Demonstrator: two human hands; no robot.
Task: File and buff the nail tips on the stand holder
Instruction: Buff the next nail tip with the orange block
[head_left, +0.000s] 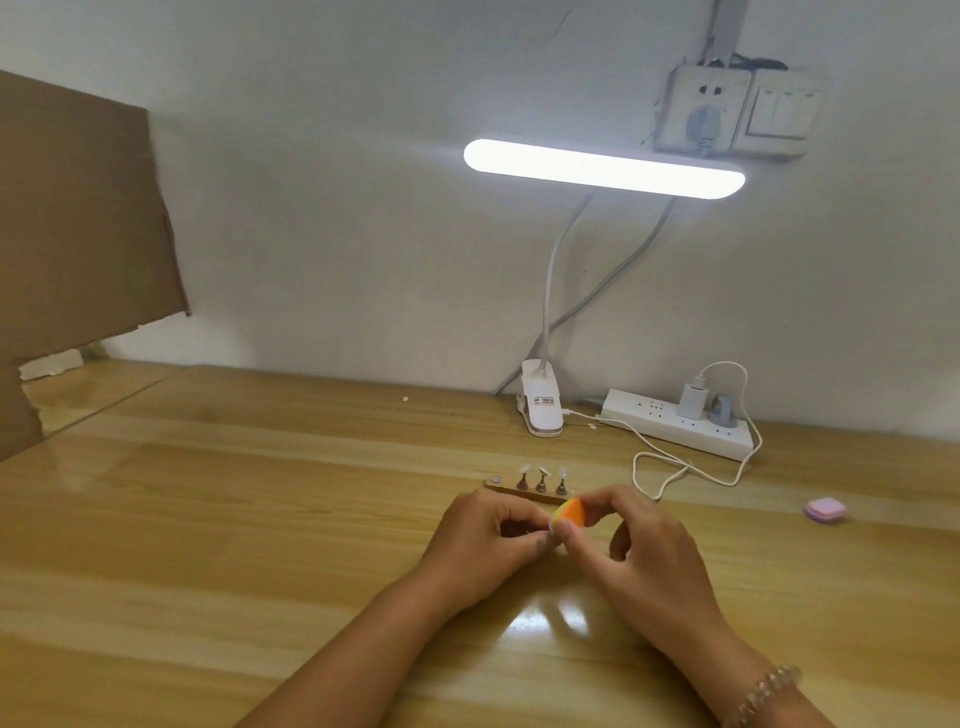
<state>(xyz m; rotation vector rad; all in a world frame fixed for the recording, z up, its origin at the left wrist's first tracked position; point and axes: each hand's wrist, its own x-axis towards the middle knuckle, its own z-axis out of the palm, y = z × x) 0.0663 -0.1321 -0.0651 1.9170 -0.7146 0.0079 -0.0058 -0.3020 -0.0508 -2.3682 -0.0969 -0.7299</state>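
The orange and yellow buffer block (570, 513) is sitting at the middle of the table (260, 519), lifted just off the wood, with the right hand (639, 545) pinching it between thumb and forefinger while the other fingers are curling loosely beneath. The left hand (483, 540) is meeting the block's left edge, its fingers curled and its thumb and forefinger tips drawn together; whether they are pinching anything is too small to tell. Just beyond the knuckles, the wooden stand holder (540, 497) is lying across the table, carrying three upright pegs topped with clear nail tips (542, 472). A beaded bracelet (769, 691) is circling the right wrist. Farther right a small pink case (825, 509) is resting, and at the far edge a clip lamp (602, 169) is glowing above a white power strip (675, 423).
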